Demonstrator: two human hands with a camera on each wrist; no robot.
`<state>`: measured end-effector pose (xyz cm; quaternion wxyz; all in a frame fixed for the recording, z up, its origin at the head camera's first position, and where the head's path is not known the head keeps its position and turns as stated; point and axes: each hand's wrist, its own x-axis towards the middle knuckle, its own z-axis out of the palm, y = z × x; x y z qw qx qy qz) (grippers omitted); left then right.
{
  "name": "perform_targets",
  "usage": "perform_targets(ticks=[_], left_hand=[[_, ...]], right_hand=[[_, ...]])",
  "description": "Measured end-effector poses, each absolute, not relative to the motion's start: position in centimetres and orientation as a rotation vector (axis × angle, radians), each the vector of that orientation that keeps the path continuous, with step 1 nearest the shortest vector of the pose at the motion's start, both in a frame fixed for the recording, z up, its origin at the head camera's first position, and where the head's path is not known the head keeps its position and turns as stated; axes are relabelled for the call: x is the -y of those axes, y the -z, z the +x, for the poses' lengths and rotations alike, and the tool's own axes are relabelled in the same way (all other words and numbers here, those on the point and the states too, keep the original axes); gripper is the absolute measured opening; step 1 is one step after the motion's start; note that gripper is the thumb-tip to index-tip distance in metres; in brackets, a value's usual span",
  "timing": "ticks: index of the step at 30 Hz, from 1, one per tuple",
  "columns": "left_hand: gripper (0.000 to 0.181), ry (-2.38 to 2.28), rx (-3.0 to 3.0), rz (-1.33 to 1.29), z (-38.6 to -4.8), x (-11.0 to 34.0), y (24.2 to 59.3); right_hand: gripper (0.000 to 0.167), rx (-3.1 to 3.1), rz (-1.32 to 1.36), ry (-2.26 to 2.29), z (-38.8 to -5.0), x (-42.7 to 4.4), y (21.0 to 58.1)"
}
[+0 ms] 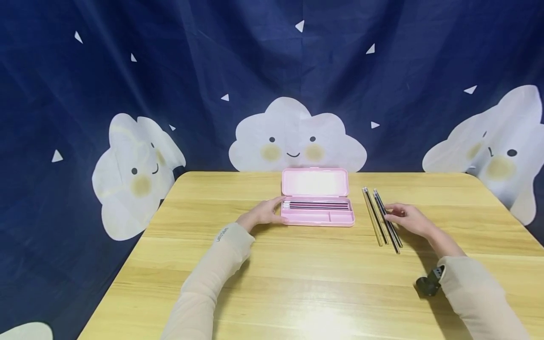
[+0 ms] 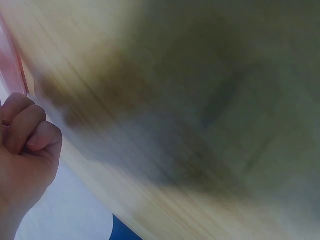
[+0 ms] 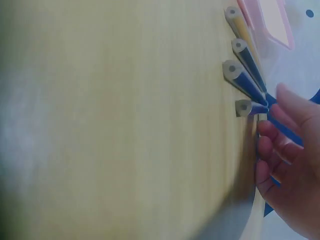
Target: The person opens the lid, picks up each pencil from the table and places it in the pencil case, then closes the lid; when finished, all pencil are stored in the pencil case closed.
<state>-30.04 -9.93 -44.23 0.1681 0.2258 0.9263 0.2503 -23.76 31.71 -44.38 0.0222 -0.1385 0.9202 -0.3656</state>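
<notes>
A pink pencil case (image 1: 306,217) lies with its lid (image 1: 315,182) raised at the back of the table. Striped pencils (image 1: 316,206) with white ends fill its rear compartment; the two front compartments show bare pink. My left hand (image 1: 267,212) holds the case's left end, thumb at the front corner and fingers behind; in the left wrist view the fingers are curled. Right of the case several loose pencils (image 1: 374,217) lie side by side, one of them gold, the others dark. My right hand (image 1: 408,219) is beside the rightmost dark pencil (image 3: 251,108), fingers loosely bent and thumb apart from them.
The wooden table (image 1: 297,264) reaches back to a dark blue curtain (image 1: 212,56) printed with white clouds. A small black device (image 1: 430,282) sits at my right wrist, under the sleeve's edge.
</notes>
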Motion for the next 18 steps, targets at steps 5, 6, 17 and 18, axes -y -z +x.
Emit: perform_targets(ticks=[5, 6, 17, 18], left_hand=[[0.084, -0.722, -2.648, 0.683, -30.06, 10.00, 44.40], [0.083, -0.722, -2.653, 0.694, -30.04, 10.02, 44.41], [0.083, -0.716, -2.640, 0.666, -29.96, 9.88, 44.10], [0.082, -0.716, -2.640, 0.667, -29.99, 9.90, 44.10]], right_hand=[[0.040, -2.817, -0.457, 1.083, -23.94, -32.13, 44.49], [0.040, -2.815, -0.473, 1.078, -23.99, -32.18, 44.51], [0.040, -2.854, -0.508, 0.968, -24.07, -32.23, 44.07], [0.040, -2.868, -0.498, 0.933, -24.10, -32.15, 43.95]])
